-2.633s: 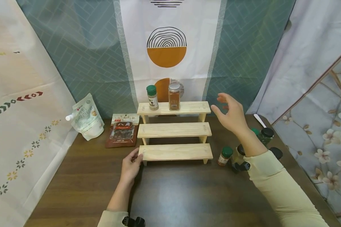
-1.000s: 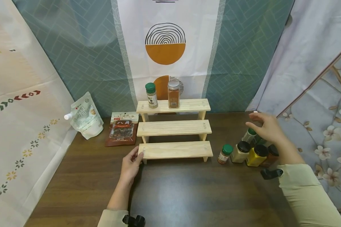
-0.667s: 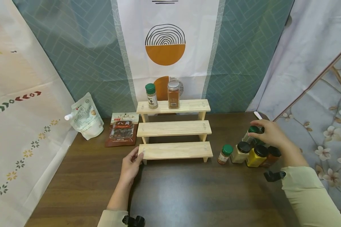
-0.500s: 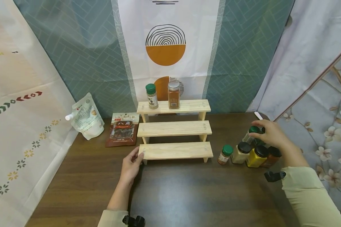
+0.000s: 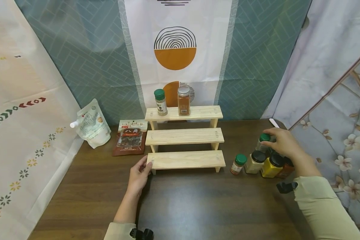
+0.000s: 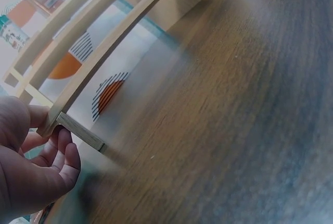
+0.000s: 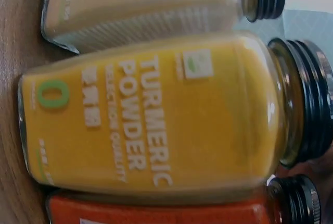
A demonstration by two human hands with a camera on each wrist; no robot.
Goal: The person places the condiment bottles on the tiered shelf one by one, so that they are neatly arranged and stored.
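Observation:
At the left end of the lowest step of a wooden three-tier rack (image 5: 186, 159), my left hand (image 5: 138, 176) pinches the board's corner. The left wrist view shows the thumb on top and curled fingers underneath. Over a cluster of spice jars on the right, my right hand (image 5: 286, 146) grips a green-capped spice jar (image 5: 263, 141) between thumb and fingers. Its lower part is hidden behind a black-capped jar of pale powder (image 5: 255, 162). Next to that stand a jar of turmeric powder (image 7: 156, 120) and a jar of red powder (image 7: 156, 211), both black-capped.
A green-capped bottle (image 5: 161, 102) and a silver-capped jar (image 5: 184, 101) stand on the top step. Left of the rack are a brown star anise packet (image 5: 130, 138) and a spouted pouch (image 5: 93, 125). A small green-capped jar (image 5: 238, 164) stands right of the rack.
My right hand has moved from beside the rack's top step to the jars at right and taken hold of the green-capped jar, which has shifted slightly left. The left hand stays on the rack.

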